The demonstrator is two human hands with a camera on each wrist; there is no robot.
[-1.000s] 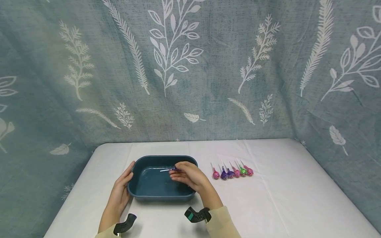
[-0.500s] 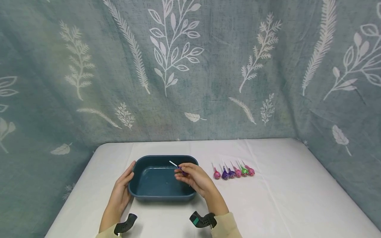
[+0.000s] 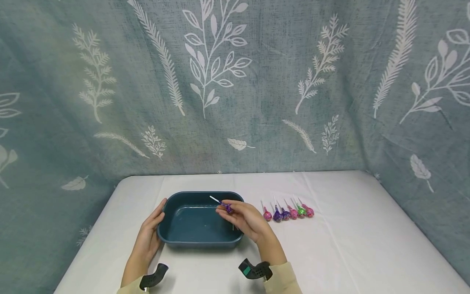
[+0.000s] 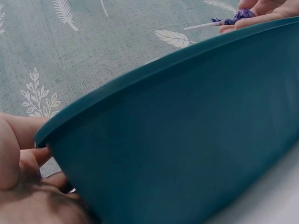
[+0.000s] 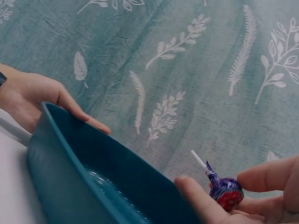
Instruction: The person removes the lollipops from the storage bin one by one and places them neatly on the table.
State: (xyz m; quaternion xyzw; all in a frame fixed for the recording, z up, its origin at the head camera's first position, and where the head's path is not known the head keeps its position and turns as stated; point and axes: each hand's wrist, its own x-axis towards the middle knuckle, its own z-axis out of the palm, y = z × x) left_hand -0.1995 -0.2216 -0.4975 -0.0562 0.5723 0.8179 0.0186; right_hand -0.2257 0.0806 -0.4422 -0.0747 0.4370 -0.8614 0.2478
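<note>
A purple-wrapped lollipop [image 3: 228,208] with a white stick is pinched between the thumb and fingers of my right hand [image 3: 249,222], above the right part of a dark teal rectangular bin [image 3: 198,245]. Its stick points up and left. In the right wrist view the lollipop [image 5: 226,192] shows red on its wrapper. My left hand [image 3: 147,233] rests against the bin's left outer side, fingers extended along the wall. Thin pale stick ends show inside the bin below my right hand; what they belong to is hidden.
To the right of the bin, several lollipops lie in a row, among them a pink lollipop [image 3: 267,216], a purple lollipop [image 3: 277,216] and a green lollipop [image 3: 301,211]. A white cloth [image 3: 367,245] covers the table. Behind hangs a leaf-patterned curtain [image 3: 257,90].
My right hand has shifted slightly right and turned, so the lollipop's stick swung from pointing left to pointing up-left, with its head more exposed. My left hand and the bin stay put.
</note>
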